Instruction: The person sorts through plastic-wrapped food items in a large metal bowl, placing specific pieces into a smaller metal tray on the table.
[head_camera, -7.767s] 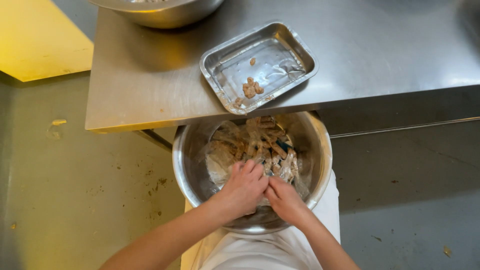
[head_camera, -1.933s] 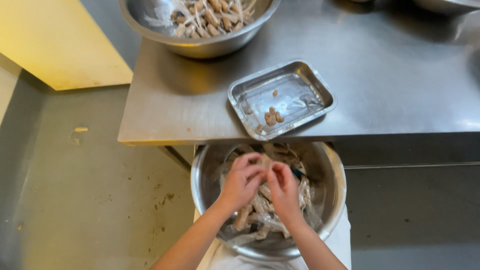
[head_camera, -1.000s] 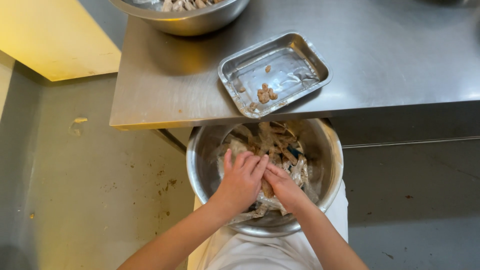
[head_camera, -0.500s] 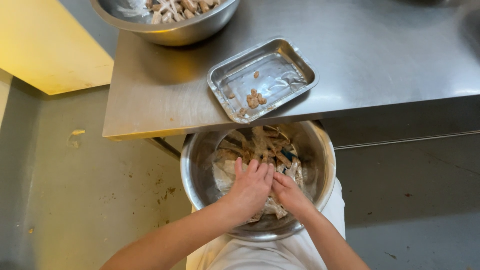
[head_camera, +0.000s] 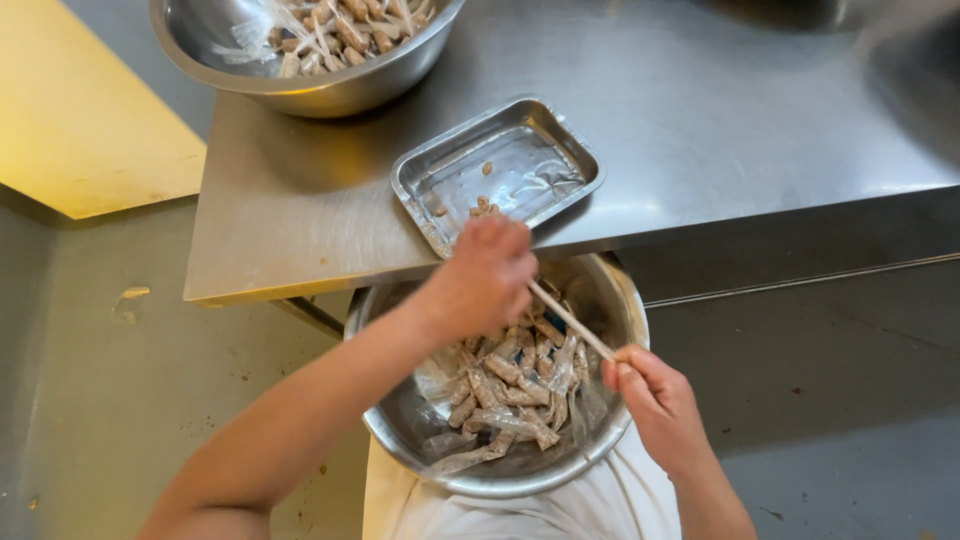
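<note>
A steel bowl (head_camera: 395, 440) rests on my lap, holding several brown sausage-like pieces in clear wrappers (head_camera: 510, 385). My left hand (head_camera: 480, 275) is raised above the bowl's far rim, right at the near edge of a small steel tray (head_camera: 555, 150) that holds a few small brown pieces (head_camera: 483, 207). My right hand (head_camera: 650, 400) is over the bowl's right rim. A thin pale stick (head_camera: 570, 320) runs between the two hands; each hand pinches one end of it.
A steel table (head_camera: 700, 110) carries the tray and a second large steel bowl (head_camera: 310, 90) of wrapped pieces at the back left. A yellow surface (head_camera: 80, 120) lies far left. Grey floor (head_camera: 110, 380) is below.
Both hands were together down in the lap bowl. Now the left hand has lifted to the tray's edge and the right has drawn back, a stick stretched between them.
</note>
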